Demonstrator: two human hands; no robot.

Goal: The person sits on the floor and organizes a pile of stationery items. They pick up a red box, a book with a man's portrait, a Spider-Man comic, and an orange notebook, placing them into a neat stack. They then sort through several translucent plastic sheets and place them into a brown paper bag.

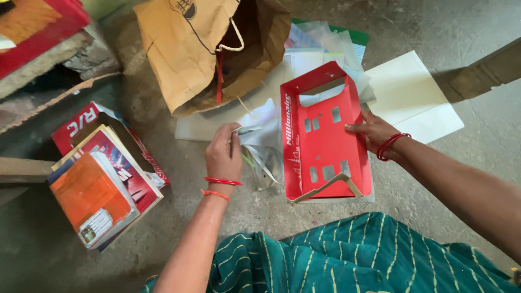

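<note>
The work looks to be at the fitting stage, a clear sheet going against a cut-out box panel. The right hand [374, 132] pinches the right edge of a red cardboard box [325, 135], flattened open with window holes, held tilted at centre. The left hand [222, 154], at nine o'clock from the box, pinches a clear plastic sheet [260, 142] just beside its left edge. Books [103, 179] lie further out at nine o'clock, a brown paper bag [211, 49] at eleven. Next would likely call for lining the sheet up behind the windows
</note>
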